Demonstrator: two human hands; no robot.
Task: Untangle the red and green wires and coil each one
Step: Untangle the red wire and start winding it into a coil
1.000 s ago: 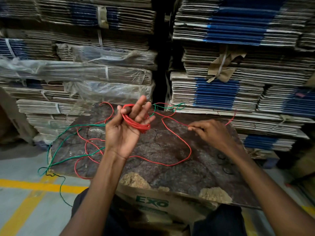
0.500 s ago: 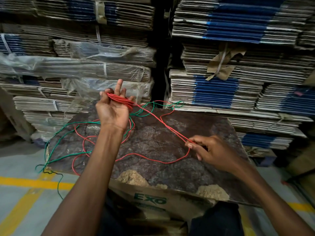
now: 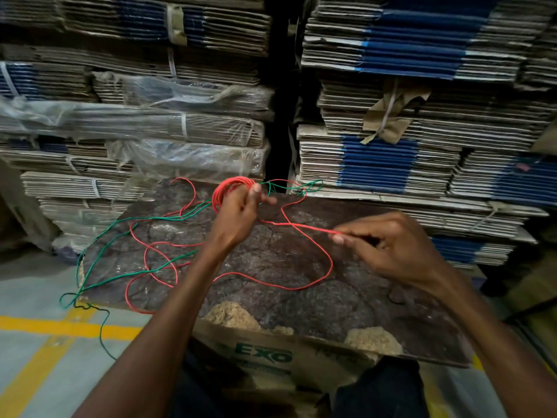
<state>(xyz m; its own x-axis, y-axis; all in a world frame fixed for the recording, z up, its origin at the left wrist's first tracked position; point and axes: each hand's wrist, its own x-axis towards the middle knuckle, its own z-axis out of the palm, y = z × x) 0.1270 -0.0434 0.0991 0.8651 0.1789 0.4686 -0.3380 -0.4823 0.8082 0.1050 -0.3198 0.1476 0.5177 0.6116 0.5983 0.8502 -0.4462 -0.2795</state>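
Note:
My left hand (image 3: 238, 211) is raised over the far middle of the dark board (image 3: 301, 300), with a small coil of red wire (image 3: 232, 188) wound round its fingers. A taut stretch of the red wire (image 3: 301, 226) runs from there to my right hand (image 3: 388, 251), which pinches it between thumb and fingertips. More red wire lies in loose loops on the board. The green wire (image 3: 144, 220) crosses those loops on the left, hangs over the left edge to the floor, and also shows tangled at the board's far edge.
The board rests on a cardboard box (image 3: 265, 354) printed EXO, above my knees. Tall stacks of flattened cartons (image 3: 391, 164) rise close behind it, some wrapped in plastic (image 3: 180, 158). A grey floor with yellow lines (image 3: 45, 327) lies at the left.
My left hand has turned over and moved right, adding a turn to the red coil. My right hand has slid along the red wire, now holding it taut.

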